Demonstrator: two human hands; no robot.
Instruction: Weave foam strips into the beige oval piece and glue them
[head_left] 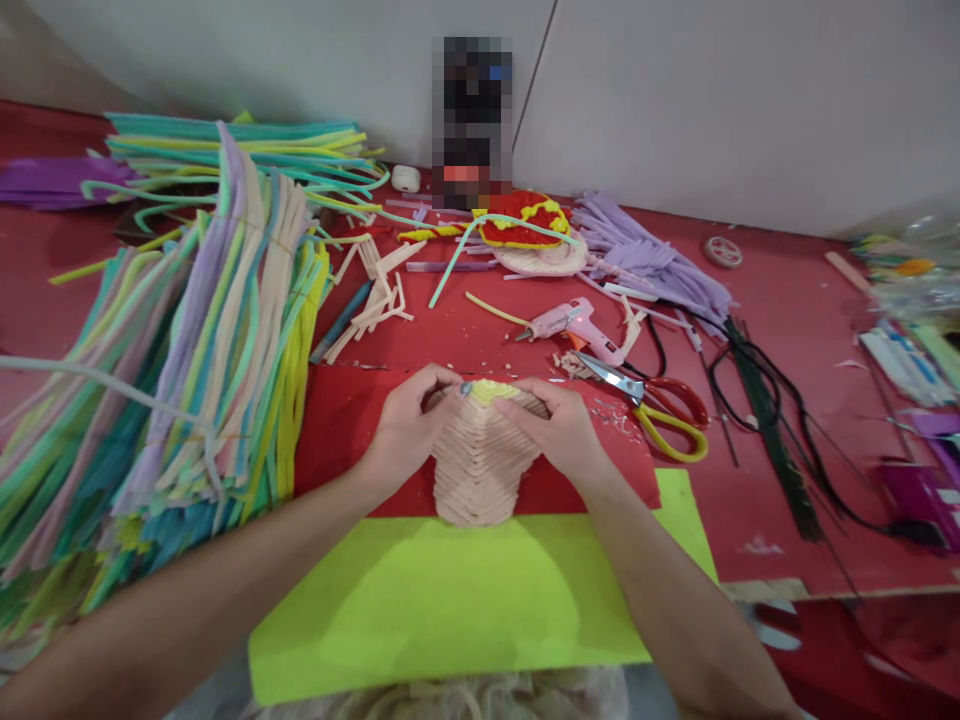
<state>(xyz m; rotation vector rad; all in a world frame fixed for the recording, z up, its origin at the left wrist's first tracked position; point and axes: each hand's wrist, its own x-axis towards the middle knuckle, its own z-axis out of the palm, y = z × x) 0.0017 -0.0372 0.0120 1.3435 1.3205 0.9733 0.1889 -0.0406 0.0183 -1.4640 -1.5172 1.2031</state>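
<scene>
Between my two hands is a flat beige piece (478, 470) built from rows of pipe cleaners in a herringbone pattern, with a yellow section (491, 391) at its top edge. My left hand (414, 420) pinches its upper left side, fingers closed. The upper right side is gripped by my right hand (556, 420), thumb near the yellow part. Beneath the piece lie a red sheet (345, 430) and a yellow-green sheet (450, 600). A pink glue gun (574, 325) and scissors (645, 395) with red and yellow handles lie beyond my right hand.
Bundles of coloured pipe cleaners (217, 330) fill the left side. Lilac pipe cleaners (652, 250) and a red and yellow woven piece (525, 220) lie at the back. A black cable (806, 430) curves across the right. A pale wall (712, 110) closes the far side.
</scene>
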